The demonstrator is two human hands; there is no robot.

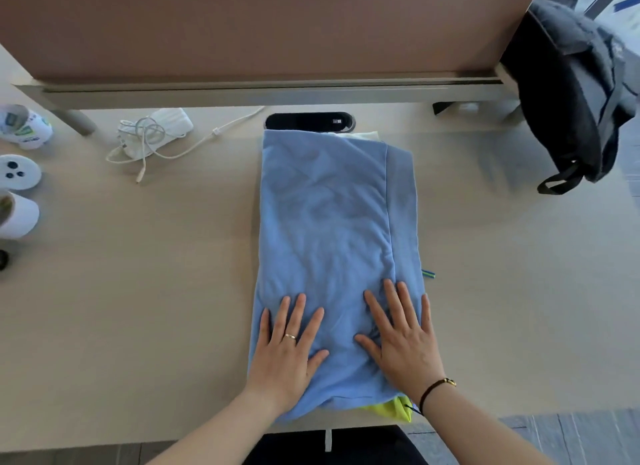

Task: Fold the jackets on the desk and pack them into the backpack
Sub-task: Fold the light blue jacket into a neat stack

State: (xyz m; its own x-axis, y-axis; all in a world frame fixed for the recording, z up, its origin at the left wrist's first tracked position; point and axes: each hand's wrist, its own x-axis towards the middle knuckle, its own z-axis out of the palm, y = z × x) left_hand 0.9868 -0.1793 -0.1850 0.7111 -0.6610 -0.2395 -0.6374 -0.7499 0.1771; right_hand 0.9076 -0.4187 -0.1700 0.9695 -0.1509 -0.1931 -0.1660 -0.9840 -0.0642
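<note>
Blue jacket (329, 242) folded into a long rectangle at centre frame, lying flat on the desk (156, 291), running from the near edge up toward a black slot (310, 121) in the desktop. Left hand (287, 346) and right hand (401, 340) both flat on the lower end of the jacket, palms down, fingers straight and spread, side by side with a gap of cloth between, gripping nothing. Ring on a left finger; dark cord bracelet (433, 390) on the right wrist. Yellow-green fabric (394, 411) peeking from under the jacket at lower right, just beside the right wrist; a pale strip showing at the jacket's top edge as well. Small striped tag (428, 274) sticking out at the right side. Dark backpack (571, 93) at upper right, by the end of the brown partition (259, 28), well apart from the jacket, a strap loop trailing at its lower end. White charger with coiled cable (156, 135) at upper left. White objects (20, 173) along the left edge, too cropped to identify.
</note>
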